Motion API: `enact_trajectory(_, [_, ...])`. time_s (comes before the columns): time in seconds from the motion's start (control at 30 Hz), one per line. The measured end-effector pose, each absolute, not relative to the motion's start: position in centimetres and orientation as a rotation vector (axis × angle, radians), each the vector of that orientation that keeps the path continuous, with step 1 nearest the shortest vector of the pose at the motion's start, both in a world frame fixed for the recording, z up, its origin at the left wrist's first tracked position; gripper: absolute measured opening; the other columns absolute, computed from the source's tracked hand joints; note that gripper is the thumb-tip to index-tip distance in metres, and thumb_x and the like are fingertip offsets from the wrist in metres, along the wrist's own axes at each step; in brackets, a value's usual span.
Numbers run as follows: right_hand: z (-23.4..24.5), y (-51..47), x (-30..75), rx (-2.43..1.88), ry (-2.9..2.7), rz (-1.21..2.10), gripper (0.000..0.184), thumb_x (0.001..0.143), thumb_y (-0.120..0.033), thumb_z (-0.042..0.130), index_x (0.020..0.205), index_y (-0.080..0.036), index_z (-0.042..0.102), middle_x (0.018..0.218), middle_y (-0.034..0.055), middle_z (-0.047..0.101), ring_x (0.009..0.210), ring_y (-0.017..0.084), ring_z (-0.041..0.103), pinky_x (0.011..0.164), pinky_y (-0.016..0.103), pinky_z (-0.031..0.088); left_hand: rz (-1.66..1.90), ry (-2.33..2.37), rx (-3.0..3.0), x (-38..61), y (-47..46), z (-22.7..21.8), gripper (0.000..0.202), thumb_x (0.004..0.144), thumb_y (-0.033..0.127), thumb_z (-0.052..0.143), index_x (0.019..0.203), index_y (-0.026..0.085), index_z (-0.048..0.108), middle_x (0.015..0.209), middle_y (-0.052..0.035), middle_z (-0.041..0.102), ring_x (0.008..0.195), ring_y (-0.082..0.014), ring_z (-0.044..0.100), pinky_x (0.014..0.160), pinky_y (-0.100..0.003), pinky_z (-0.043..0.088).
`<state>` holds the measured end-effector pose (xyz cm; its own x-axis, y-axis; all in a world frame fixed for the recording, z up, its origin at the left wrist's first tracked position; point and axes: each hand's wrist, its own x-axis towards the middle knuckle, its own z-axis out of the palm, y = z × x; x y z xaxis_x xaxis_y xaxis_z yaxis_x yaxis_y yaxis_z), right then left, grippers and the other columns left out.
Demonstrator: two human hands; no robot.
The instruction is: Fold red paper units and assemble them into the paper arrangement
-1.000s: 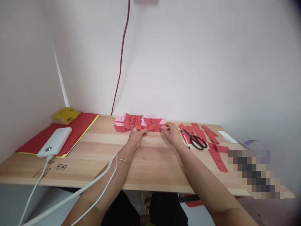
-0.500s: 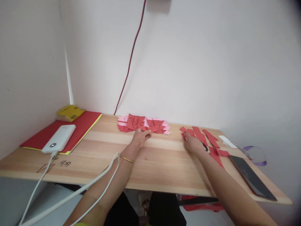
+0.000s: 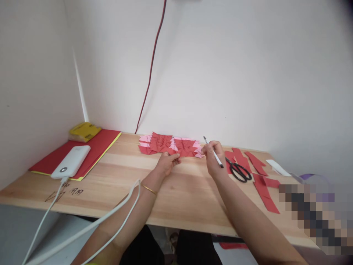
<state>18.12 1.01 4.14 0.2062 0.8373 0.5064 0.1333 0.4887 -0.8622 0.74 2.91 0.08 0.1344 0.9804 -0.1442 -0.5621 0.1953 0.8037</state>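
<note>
My left hand (image 3: 166, 164) is closed at the front edge of the folded paper pieces, thumb and fingers pinching a small red paper piece (image 3: 172, 151). Just behind it lie rows of red folded paper (image 3: 161, 141) and pink folded paper (image 3: 145, 139) with pointed ends. My right hand (image 3: 214, 158) is raised slightly over the wooden table and grips a white pen (image 3: 217, 158) with dark ends, slanting up to the left. Black-handled scissors (image 3: 240, 172) rest right of that hand, their blades partly hidden among red paper strips (image 3: 242, 162).
A white power bank (image 3: 72, 162) with a white cable (image 3: 49, 206) lies on a red sheet (image 3: 109, 138) at the left, beside a yellow packet (image 3: 85, 131). More red strips (image 3: 266, 195) and a white strip (image 3: 277, 167) are at the right, near a pixelated area. Walls stand behind and left.
My right hand has lifted from among the red strips and moved a little left, now with the pen in it. The scissors have come into clear view. My left hand has hardly moved.
</note>
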Motion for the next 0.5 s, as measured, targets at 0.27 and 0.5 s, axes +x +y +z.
enact_trajectory(0.27, [1.7,0.3,17.1,-1.047,-1.805,0.096,0.015,0.085,-0.025,0.049,0.096,-0.024,0.060,0.093,0.0069,0.063,0.095,0.022,0.056,0.088,0.040,0.042,1.165,0.771,0.778,2.0,2.0,-0.2,0.020,0.057,0.020,0.077,0.070,0.012,0.064,0.064,-0.0003,0.061,0.057,-0.0099,0.056,0.062,-0.027,0.049])
enact_trajectory(0.5, [1.1,1.8,18.0,-1.135,-1.938,0.125,0.015,0.078,-0.021,0.055,0.088,-0.024,0.065,0.086,0.0046,0.063,0.088,0.020,0.056,0.084,0.037,0.042,1.064,0.727,0.878,2.4,2.2,-0.5,0.023,0.058,0.022,0.079,0.075,0.011,0.067,0.074,-0.0037,0.065,0.063,-0.0115,0.057,0.064,-0.027,0.047])
